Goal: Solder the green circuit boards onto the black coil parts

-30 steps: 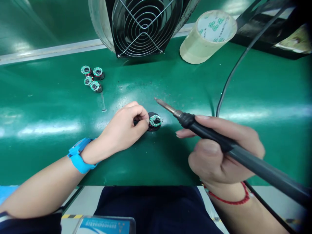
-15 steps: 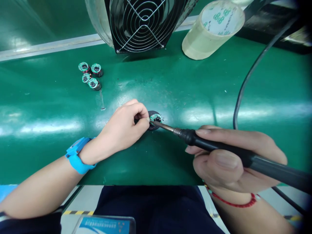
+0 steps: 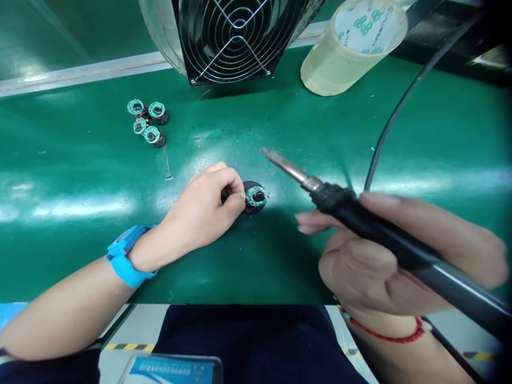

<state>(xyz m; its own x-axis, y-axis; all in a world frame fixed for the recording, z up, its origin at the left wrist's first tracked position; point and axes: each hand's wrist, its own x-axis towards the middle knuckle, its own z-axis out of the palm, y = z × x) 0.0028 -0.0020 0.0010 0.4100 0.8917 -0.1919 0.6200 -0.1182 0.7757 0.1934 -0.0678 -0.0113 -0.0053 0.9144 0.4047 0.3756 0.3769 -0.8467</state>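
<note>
My left hand [image 3: 204, 208] pinches a small round black part topped by a green circuit board [image 3: 255, 197] and steadies it on the green bench mat [image 3: 280, 133]. My right hand [image 3: 384, 256] grips a black-handled soldering iron [image 3: 360, 218]. The iron's metal tip [image 3: 268, 153] is lifted above and to the right of the part, not touching it. A blue wrist strap [image 3: 126, 256] circles my left wrist, and a red string bracelet [image 3: 384, 333] my right.
Several similar round parts with green boards [image 3: 146, 121] sit in a cluster at the back left. A black wire-guarded fan [image 3: 236, 37] stands at the back centre, a big roll of clear tape [image 3: 352, 45] to its right. The iron's black cable [image 3: 400, 106] runs back right.
The iron's tip came down onto the board of the part half a second ago and has now lifted up and away to the right. My left hand kept holding the part in place.
</note>
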